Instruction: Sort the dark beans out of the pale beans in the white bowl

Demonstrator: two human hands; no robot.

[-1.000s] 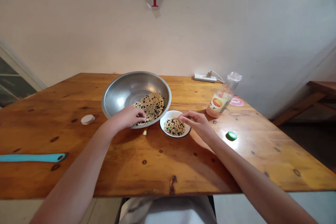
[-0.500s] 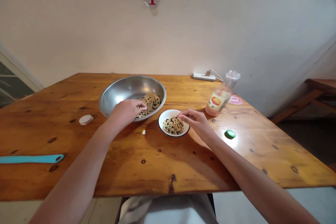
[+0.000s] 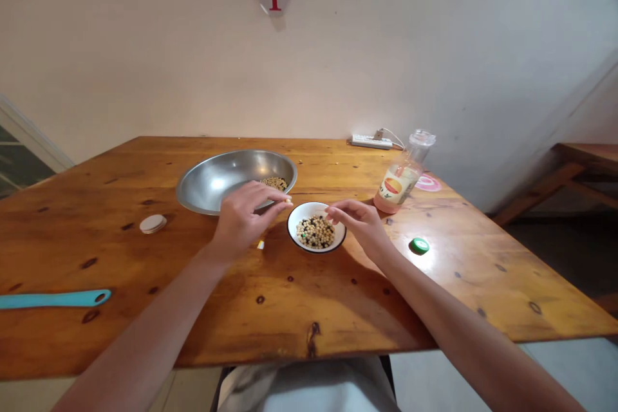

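Note:
My left hand (image 3: 248,212) is pinched on a small pale bean (image 3: 288,200), in front of the right side of a wide steel basin (image 3: 207,177). Yellow and black beans (image 3: 275,183) lie at the basin's right side, partly hidden by this hand. Just to the right stands a small white bowl (image 3: 300,211) with a dark rim, holding pale and black beans (image 3: 315,233) and a tiny green piece. Over the bowl's right edge hangs my right hand (image 3: 360,222), thumb and forefinger pinched together; what they hold, if anything, is too small to name.
A bottle (image 3: 398,177) with pink liquid stands at the right, its green cap (image 3: 419,245) nearer me. Behind it lie a power strip (image 3: 371,141) and a pink disc (image 3: 429,183). Leftward are a white lid (image 3: 153,224) and a turquoise handle (image 3: 58,299).
My left hand has come out of the basin and moved right toward the bowl, a bean in its fingertips. The basin now looks tilted differently. My right hand stays over the bowl's edge.

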